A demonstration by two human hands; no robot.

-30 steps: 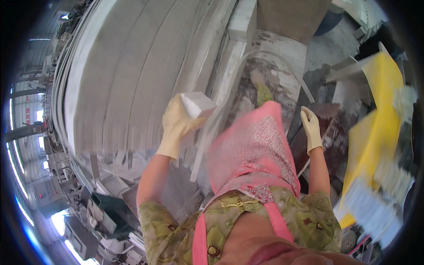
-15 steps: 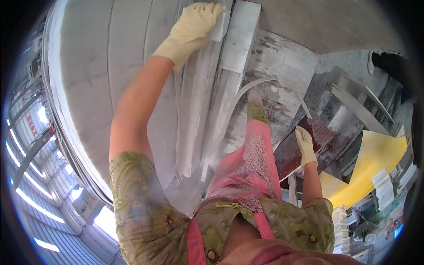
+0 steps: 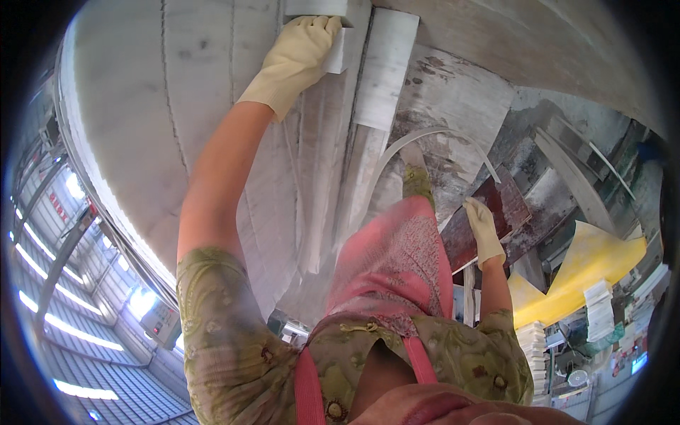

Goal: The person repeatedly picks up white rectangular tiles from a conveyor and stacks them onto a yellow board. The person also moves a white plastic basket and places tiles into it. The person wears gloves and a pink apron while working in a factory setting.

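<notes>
My left hand (image 3: 301, 57), in a cream rubber glove, reaches up to the far part of the pale grey slab surface (image 3: 202, 85). Its fingers are closed over a white rectangular block (image 3: 336, 53), whose right end shows beside the knuckles. Just beyond the fingertips lies another white piece (image 3: 316, 7). To the right of this hand is a long white strip (image 3: 386, 64) lying along the surface. My right hand (image 3: 484, 230), gloved alike, hangs low at my right side, above a dark red board (image 3: 496, 205). Its fingers are loosely bent, with nothing visible in them.
A thin curved pale strip (image 3: 432, 131) arches in front of my pink apron (image 3: 397, 262). On the right are a yellow sheet (image 3: 574, 273), a stack of white pieces (image 3: 533, 354) and long boards (image 3: 574, 173). A brown-grey panel (image 3: 531, 49) borders the far right.
My left hand has shifted slightly down and left in the picture, with the block. The white piece beyond the fingertips now shows. My right hand has moved slightly left; the whole view has tilted a little.
</notes>
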